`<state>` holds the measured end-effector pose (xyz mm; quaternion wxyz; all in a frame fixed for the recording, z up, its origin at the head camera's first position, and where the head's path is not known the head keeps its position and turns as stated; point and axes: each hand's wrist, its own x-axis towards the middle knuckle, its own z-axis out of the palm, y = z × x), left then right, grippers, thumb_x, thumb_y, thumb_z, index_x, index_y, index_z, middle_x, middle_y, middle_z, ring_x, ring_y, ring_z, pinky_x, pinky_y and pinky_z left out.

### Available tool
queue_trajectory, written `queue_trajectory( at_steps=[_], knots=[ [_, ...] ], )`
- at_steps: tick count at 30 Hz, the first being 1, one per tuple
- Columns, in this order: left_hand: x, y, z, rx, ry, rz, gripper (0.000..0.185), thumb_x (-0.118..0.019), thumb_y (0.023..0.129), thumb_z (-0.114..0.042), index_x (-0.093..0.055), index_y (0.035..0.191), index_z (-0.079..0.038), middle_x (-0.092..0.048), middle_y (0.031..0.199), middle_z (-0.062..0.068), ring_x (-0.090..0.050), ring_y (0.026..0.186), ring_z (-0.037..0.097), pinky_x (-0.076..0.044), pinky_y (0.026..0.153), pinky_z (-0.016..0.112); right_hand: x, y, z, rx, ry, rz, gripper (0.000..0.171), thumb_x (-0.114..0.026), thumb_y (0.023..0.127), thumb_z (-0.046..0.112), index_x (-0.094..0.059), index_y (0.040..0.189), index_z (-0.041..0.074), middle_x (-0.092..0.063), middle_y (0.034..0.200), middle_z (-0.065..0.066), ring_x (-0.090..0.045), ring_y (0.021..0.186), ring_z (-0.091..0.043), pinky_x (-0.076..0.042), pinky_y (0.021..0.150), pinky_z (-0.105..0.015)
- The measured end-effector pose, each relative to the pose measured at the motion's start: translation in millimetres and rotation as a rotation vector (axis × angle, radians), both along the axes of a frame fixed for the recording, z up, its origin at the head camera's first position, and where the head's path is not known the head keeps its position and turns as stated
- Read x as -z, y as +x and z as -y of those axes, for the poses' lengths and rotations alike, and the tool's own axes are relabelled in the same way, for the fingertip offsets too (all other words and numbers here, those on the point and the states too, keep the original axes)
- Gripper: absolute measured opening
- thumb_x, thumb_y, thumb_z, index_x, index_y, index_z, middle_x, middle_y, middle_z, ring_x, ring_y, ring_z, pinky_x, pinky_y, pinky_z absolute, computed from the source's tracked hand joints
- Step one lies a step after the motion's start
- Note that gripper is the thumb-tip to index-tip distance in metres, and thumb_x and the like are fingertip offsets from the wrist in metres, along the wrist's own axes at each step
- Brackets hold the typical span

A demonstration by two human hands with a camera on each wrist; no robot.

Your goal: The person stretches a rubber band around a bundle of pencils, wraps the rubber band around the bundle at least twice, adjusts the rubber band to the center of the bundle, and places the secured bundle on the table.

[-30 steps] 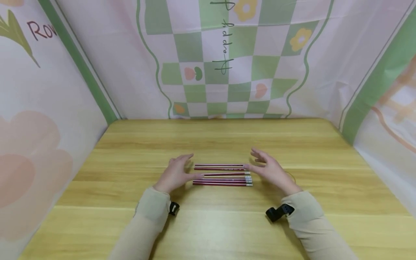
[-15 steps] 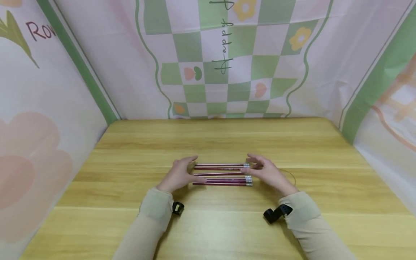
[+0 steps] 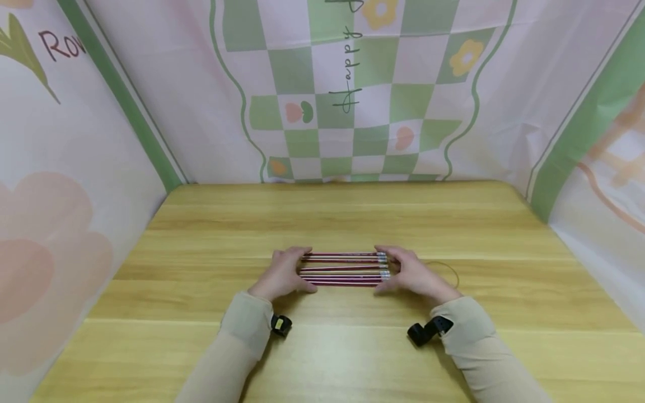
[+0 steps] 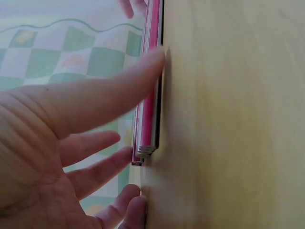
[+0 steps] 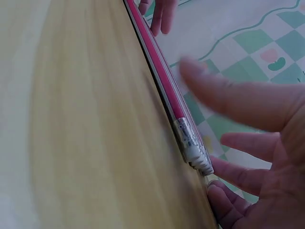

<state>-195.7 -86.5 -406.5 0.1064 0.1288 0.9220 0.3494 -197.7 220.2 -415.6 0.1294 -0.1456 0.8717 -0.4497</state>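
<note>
Several dark red pencils with pale stripes (image 3: pixel 342 279) lie side by side on the table, with a small gap between the far and near ones. Their white eraser ends (image 5: pixel 195 155) point right. At the plain ends, my left hand (image 3: pixel 284 274) spans the row, its thumb (image 4: pixel 112 98) lying against the nearest pencil (image 4: pixel 148 119) and its fingers spread on the far side. My right hand (image 3: pixel 410 274) spans the eraser ends in the same way. In the right wrist view its blurred thumb (image 5: pixel 228 98) stands apart from the pencils, the other fingers loosely bent beyond them.
A thin tan loop, like a rubber band (image 3: pixel 458 274), lies on the wooden table (image 3: pixel 332 347) by my right hand. Printed cloth (image 3: pixel 201 112) hangs behind the table and along its sides. Each wrist carries a black camera (image 3: pixel 425 331).
Both thumbs have moved from over the pencils to the near side of the row. My hands have come slightly closer together, and the far pencils have shifted a little.
</note>
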Motion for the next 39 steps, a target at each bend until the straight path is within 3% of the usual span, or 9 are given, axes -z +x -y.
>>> queue_trajectory(
  at_steps=[5,14,18,24,29,34,39],
  knots=[
    [2.6,-0.7,1.3,0.003,-0.029,-0.014,0.086,-0.088,0.073,-0.024,-0.046,0.147,-0.011,-0.046,0.15,0.012,-0.038,0.129,0.034,-0.037,0.11,0.051,0.1,1.2,4.1,0.012,0.081,-0.052,0.095,-0.091,0.064,0.015,-0.045,0.146,0.001,-0.04,0.149,-0.024,-0.03,0.131,-0.046,-0.027,0.108,-0.066],
    [-1.1,-7.4,-0.4,0.046,-0.07,-0.048,0.07,-0.082,0.082,-0.027,-0.052,0.143,-0.008,-0.05,0.144,0.013,-0.041,0.125,0.033,-0.041,0.105,0.048,-6.5,-7.8,1.4,-0.059,0.17,-0.128,0.074,-0.085,0.074,0.014,-0.052,0.138,-0.005,-0.046,0.142,-0.026,-0.039,0.13,-0.049,-0.033,0.106,-0.065],
    [-4.1,-10.9,0.1,0.098,-0.117,-0.051,0.069,-0.082,0.082,-0.028,-0.053,0.142,-0.008,-0.051,0.141,0.013,-0.042,0.124,0.033,-0.041,0.105,0.048,-12.4,-9.8,2.8,-0.095,0.241,-0.172,0.072,-0.085,0.074,0.018,-0.055,0.135,-0.005,-0.05,0.138,-0.025,-0.041,0.127,-0.047,-0.033,0.105,-0.064],
    [-9.2,-20.7,2.0,0.236,-0.269,-0.094,0.065,-0.081,0.082,-0.036,-0.059,0.137,-0.009,-0.056,0.13,0.011,-0.046,0.118,0.03,-0.043,0.102,0.043,-19.0,-12.3,7.0,-0.168,0.39,-0.201,0.075,-0.081,0.073,0.023,-0.054,0.138,-0.002,-0.05,0.138,-0.024,-0.04,0.127,-0.045,-0.037,0.104,-0.063],
    [-16.1,-30.4,2.7,0.333,-0.34,-0.093,0.065,-0.081,0.081,-0.04,-0.06,0.135,-0.009,-0.056,0.126,0.01,-0.049,0.118,0.028,-0.043,0.105,0.041,-24.6,-16.3,14.1,-0.233,0.527,-0.215,0.083,-0.08,0.071,0.026,-0.048,0.142,-0.001,-0.049,0.14,-0.021,-0.042,0.131,-0.043,-0.039,0.107,-0.059],
    [-20.3,-37.4,1.6,0.382,-0.386,-0.055,0.061,-0.079,0.082,-0.038,-0.06,0.133,-0.011,-0.054,0.128,0.008,-0.048,0.122,0.027,-0.042,0.106,0.041,-30.4,-19.0,22.6,-0.277,0.631,-0.261,0.077,-0.082,0.068,0.03,-0.054,0.133,0.0,-0.058,0.124,-0.011,-0.053,0.117,-0.032,-0.046,0.102,-0.049],
    [-19.7,-41.7,-0.5,0.399,-0.397,-0.04,0.06,-0.079,0.079,-0.033,-0.06,0.131,-0.011,-0.054,0.127,0.007,-0.047,0.121,0.026,-0.043,0.104,0.041,-31.7,-22.2,24.7,-0.304,0.661,-0.256,0.064,-0.082,0.067,0.029,-0.06,0.122,0.004,-0.056,0.11,-0.003,-0.053,0.106,-0.023,-0.049,0.094,-0.043]
  ],
)
